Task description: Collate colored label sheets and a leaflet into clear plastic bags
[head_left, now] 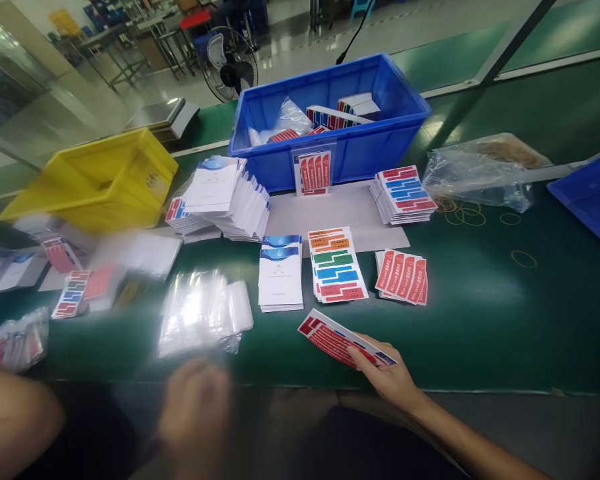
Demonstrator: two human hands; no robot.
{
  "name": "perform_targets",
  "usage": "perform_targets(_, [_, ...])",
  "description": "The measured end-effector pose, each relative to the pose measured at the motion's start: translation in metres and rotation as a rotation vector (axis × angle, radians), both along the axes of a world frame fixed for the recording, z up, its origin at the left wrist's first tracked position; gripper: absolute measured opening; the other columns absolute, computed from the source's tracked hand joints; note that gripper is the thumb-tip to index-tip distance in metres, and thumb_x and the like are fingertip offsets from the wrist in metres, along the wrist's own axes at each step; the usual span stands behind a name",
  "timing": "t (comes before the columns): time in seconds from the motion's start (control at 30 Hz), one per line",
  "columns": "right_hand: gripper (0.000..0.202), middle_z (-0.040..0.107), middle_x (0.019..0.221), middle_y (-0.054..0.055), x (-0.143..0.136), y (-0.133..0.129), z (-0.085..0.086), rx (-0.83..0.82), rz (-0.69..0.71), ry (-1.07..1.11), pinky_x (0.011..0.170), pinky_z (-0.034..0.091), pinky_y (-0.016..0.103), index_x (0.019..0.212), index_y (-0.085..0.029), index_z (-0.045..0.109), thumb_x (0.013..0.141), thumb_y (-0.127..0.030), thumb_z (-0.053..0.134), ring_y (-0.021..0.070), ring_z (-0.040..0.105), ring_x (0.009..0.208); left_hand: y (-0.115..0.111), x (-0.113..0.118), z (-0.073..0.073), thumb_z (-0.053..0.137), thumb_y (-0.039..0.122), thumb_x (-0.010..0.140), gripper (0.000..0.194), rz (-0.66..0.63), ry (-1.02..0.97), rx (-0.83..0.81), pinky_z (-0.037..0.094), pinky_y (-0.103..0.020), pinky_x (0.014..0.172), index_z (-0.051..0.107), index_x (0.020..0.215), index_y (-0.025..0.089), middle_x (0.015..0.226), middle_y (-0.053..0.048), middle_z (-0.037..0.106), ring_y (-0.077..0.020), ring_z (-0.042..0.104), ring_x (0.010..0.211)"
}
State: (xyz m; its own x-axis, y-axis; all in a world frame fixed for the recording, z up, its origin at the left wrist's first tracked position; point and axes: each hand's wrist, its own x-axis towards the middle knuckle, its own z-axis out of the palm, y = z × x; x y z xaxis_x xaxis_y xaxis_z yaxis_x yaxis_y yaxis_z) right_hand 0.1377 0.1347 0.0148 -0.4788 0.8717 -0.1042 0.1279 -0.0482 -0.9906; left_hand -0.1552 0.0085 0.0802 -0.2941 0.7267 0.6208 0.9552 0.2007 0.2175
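My right hand (pixel 393 377) grips a small set of printed label sheets (pixel 330 338), a red one on top, with the thumb pressed over them. My left hand (pixel 195 407) is smeared by motion at the table's front edge, so its fingers cannot be made out. Closest to it lies a pile of clear plastic bags (pixel 195 313). Beyond my hands, three piles stand in a row: white booklets with a blue top (pixel 281 283), sheets of multicoloured labels (pixel 336 263) and red label cards (pixel 403 277).
A blue crate (pixel 330 150) stands at the back, a yellow crate (pixel 130 190) to its left. Taller stacks of booklets (pixel 215 187) and label sheets (pixel 405 193) flank the middle. Rubber bands (pixel 467 213) lie at right. Another person's arm (pixel 15 413) reaches in at left.
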Motion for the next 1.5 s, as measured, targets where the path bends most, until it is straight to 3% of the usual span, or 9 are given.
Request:
perform_targets(0.13, [0.035, 0.072, 0.103, 0.007, 0.002, -0.006, 0.017, -0.246, -0.080, 0.077, 0.077, 0.057, 0.030, 0.116, -0.018, 0.067, 0.090, -0.040, 0.059, 0.0232, 0.068, 0.087, 0.047, 0.067, -0.043, 0.056, 0.008, 0.081, 0.016, -0.195, -0.166, -0.264, 0.046, -0.020, 0.061, 0.050, 0.071, 0.019, 0.086, -0.003, 0.063, -0.0102, 0.059, 0.068])
perform_targets(0.2, [0.037, 0.071, 0.108, 0.008, 0.001, -0.008, 0.027, -0.348, -0.084, 0.110, 0.081, 0.056, 0.032, 0.115, -0.018, 0.066, 0.087, -0.041, 0.064, 0.0251, 0.067, 0.093, 0.056, 0.087, -0.051, 0.052, 0.007, 0.082, 0.019, -0.228, -0.310, -0.283, 0.045, -0.018, 0.056, 0.047, 0.068, 0.019, 0.082, -0.001, 0.059, -0.0081, 0.056, 0.062])
perform_targets(0.3, [0.041, 0.070, 0.110, 0.010, -0.005, -0.010, 0.034, -0.447, -0.102, 0.124, 0.086, 0.055, 0.036, 0.113, -0.017, 0.066, 0.081, -0.042, 0.070, 0.0274, 0.066, 0.097, 0.059, 0.100, -0.053, 0.050, 0.006, 0.082, 0.021, -0.240, -0.471, -0.259, 0.042, -0.016, 0.051, 0.045, 0.066, 0.019, 0.078, 0.000, 0.056, -0.0058, 0.051, 0.057])
perform_targets(0.53, [0.053, 0.074, 0.093, 0.012, -0.009, -0.011, 0.021, -0.767, -0.056, 0.172, 0.081, 0.056, 0.046, 0.105, -0.013, 0.067, 0.068, -0.049, 0.079, 0.0307, 0.070, 0.084, 0.059, 0.110, -0.064, 0.050, 0.007, 0.081, 0.022, -0.329, -0.457, -0.288, 0.044, -0.018, 0.058, 0.044, 0.065, 0.019, 0.075, 0.000, 0.055, -0.0081, 0.054, 0.063])
perform_targets(0.63, [0.055, 0.074, 0.091, 0.012, -0.005, -0.008, 0.014, -0.819, -0.077, 0.183, 0.084, 0.054, 0.047, 0.101, -0.013, 0.068, 0.063, -0.051, 0.081, 0.0301, 0.070, 0.082, 0.057, 0.113, -0.071, 0.050, 0.007, 0.081, 0.023, -0.343, -0.437, -0.316, 0.044, -0.019, 0.058, 0.043, 0.063, 0.019, 0.073, 0.000, 0.056, -0.0089, 0.055, 0.065])
perform_targets(0.93, [0.049, 0.074, 0.092, 0.010, 0.005, -0.004, 0.008, -0.827, -0.004, 0.197, 0.085, 0.053, 0.046, 0.097, -0.014, 0.069, 0.063, -0.046, 0.083, 0.0289, 0.070, 0.083, 0.056, 0.115, -0.073, 0.051, 0.006, 0.082, 0.021, -0.408, -0.463, -0.291, 0.044, -0.017, 0.059, 0.044, 0.067, 0.019, 0.077, 0.000, 0.059, -0.0078, 0.057, 0.066])
perform_targets(1.17, [0.051, 0.074, 0.083, 0.009, 0.006, 0.006, 0.011, -0.761, 0.094, 0.093, 0.078, 0.054, 0.045, 0.095, -0.013, 0.069, 0.064, -0.051, 0.079, 0.0284, 0.069, 0.075, 0.056, 0.115, -0.077, 0.050, 0.007, 0.083, 0.016, -0.473, -0.455, -0.328, 0.047, -0.018, 0.064, 0.047, 0.074, 0.019, 0.086, -0.001, 0.061, -0.0089, 0.060, 0.073])
perform_targets(1.37, [0.046, 0.073, 0.080, 0.007, 0.006, 0.011, 0.009, -0.689, 0.178, 0.019, 0.078, 0.054, 0.044, 0.089, -0.014, 0.069, 0.067, -0.054, 0.075, 0.0279, 0.069, 0.076, 0.057, 0.115, -0.075, 0.049, 0.012, 0.085, 0.011, -0.321, -0.341, -0.418, 0.048, -0.023, 0.061, 0.049, 0.077, 0.019, 0.075, -0.001, 0.057, -0.0130, 0.057, 0.069])
perform_targets(1.5, [0.047, 0.073, 0.081, 0.007, 0.004, 0.011, 0.009, -0.679, 0.213, 0.025, 0.078, 0.053, 0.044, 0.089, -0.014, 0.070, 0.068, -0.056, 0.075, 0.0286, 0.068, 0.078, 0.059, 0.112, -0.074, 0.047, 0.010, 0.087, 0.011, -0.383, -0.316, -0.418, 0.051, -0.023, 0.065, 0.052, 0.082, 0.019, 0.079, -0.003, 0.060, -0.0135, 0.059, 0.073])
